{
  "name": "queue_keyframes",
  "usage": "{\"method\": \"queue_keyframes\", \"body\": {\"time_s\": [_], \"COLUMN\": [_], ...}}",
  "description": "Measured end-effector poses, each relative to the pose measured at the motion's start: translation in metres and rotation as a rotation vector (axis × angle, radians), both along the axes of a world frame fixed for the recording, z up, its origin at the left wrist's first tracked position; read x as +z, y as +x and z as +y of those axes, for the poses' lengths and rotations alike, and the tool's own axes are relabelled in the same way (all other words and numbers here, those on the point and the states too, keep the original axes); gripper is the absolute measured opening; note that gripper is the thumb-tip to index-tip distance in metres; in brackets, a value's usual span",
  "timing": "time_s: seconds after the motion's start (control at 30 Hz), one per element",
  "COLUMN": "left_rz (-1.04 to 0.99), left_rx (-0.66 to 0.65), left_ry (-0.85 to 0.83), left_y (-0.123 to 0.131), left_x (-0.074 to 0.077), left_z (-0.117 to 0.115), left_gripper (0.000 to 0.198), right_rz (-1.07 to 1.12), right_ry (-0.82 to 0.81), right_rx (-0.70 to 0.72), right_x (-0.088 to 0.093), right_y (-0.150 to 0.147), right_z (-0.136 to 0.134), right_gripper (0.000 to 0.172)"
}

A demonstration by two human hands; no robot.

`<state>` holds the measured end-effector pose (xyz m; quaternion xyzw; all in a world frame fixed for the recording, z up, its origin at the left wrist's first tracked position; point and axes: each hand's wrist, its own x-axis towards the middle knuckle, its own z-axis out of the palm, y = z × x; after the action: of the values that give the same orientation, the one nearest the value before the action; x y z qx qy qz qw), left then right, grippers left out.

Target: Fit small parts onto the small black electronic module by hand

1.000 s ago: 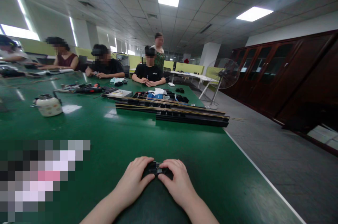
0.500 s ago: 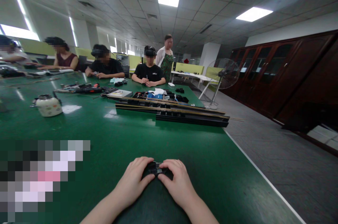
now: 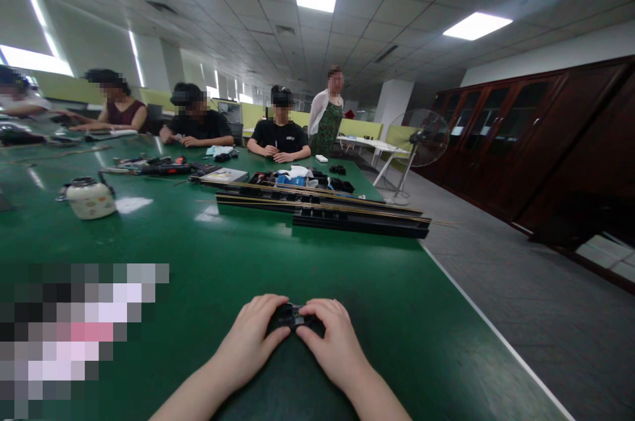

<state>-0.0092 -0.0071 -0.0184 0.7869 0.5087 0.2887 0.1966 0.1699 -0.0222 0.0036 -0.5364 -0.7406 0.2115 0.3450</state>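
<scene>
A small black object (image 3: 296,319) with a greyish middle lies between my two hands, low in the head view, at the green table (image 3: 238,269). My left hand (image 3: 252,335) has its fingers curved round the object's left end, thumb at the near side. On the right end, my right hand (image 3: 333,336) grips in the same way, its thumb close to the left one. The palms and fingers cover both ends of the object, so its full shape is hidden.
Long black rails (image 3: 362,224) with thin rods lie across the table ahead. Behind them are a white box (image 3: 225,175) and tools (image 3: 169,168). A cream pot (image 3: 91,198) stands left. Several people are beyond, one standing (image 3: 327,113). A fan (image 3: 415,138) stands right.
The standing person in the background has moved to the right. My hands and the black object have stayed in place.
</scene>
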Motion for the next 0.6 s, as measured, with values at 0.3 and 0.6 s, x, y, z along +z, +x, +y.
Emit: {"method": "queue_keyframes", "body": {"time_s": [0.3,0.6], "left_rz": [-0.020,-0.029], "left_rx": [-0.005,0.016], "left_ry": [0.002,-0.006], "left_y": [-0.0003,0.0009], "left_x": [0.0005,0.0018], "left_z": [0.0002,-0.0002], "left_gripper": [0.032,0.031], "right_rz": [0.055,0.141], "right_ry": [0.007,0.016], "right_rx": [-0.021,-0.094], "right_x": [-0.0007,-0.0027], "right_y": [0.0007,0.0015], "right_z": [-0.0002,0.0008], "right_gripper": [0.018,0.018]}}
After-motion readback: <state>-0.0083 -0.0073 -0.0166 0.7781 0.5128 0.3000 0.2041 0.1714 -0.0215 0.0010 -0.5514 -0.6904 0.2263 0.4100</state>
